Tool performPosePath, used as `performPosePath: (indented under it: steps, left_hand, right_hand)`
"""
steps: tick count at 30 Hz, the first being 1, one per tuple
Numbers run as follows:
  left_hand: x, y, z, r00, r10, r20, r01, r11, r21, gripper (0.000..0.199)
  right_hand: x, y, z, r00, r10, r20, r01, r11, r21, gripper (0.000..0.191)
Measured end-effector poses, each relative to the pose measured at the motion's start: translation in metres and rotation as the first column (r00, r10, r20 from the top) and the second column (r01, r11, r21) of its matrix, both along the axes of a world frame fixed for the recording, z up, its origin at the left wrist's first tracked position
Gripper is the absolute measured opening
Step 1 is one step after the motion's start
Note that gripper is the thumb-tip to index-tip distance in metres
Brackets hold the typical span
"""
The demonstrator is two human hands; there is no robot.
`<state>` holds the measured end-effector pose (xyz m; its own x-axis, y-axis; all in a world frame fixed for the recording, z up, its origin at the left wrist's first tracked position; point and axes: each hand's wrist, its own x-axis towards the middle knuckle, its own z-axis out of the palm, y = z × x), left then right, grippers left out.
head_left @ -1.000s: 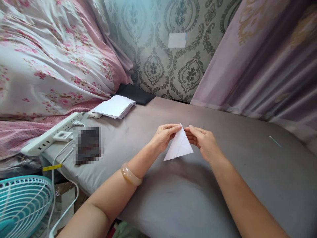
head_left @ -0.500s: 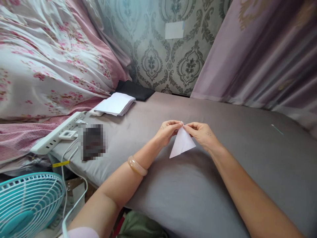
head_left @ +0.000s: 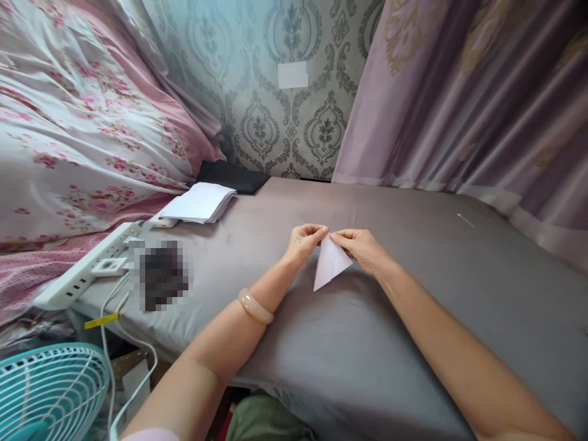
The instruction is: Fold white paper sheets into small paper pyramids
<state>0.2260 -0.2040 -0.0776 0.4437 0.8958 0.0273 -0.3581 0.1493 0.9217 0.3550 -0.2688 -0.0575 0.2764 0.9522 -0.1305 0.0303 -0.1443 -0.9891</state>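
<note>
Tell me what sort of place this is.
Probably a bedroom or similar home room: damask-patterned wallpaper, long pink-purple curtains and floral fabric beside a grey cloth-covered surface.

From where I stand I count one left hand (head_left: 304, 242) and one right hand (head_left: 364, 247), making two, plus one folded paper (head_left: 331, 263), one bangle (head_left: 255, 307), one paper stack (head_left: 197, 201), one wall sheet (head_left: 293, 75), one black flat item (head_left: 232, 176), one power strip (head_left: 59, 295), one fan (head_left: 50, 386), one yellow band (head_left: 101, 320) and one thin stick (head_left: 466, 220).
</note>
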Motion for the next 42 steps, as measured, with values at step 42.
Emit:
performPosePath:
  steps: [42]
  left_hand:
    - [0.033, 0.019, -0.005, 0.945, -0.31, -0.103, 0.302, 0.95, -0.085, 0.033]
  right_hand:
    - [0.036, -0.008, -0.02, 0.942, -0.24, -0.235, 0.249, 0.969, 0.007, 0.036]
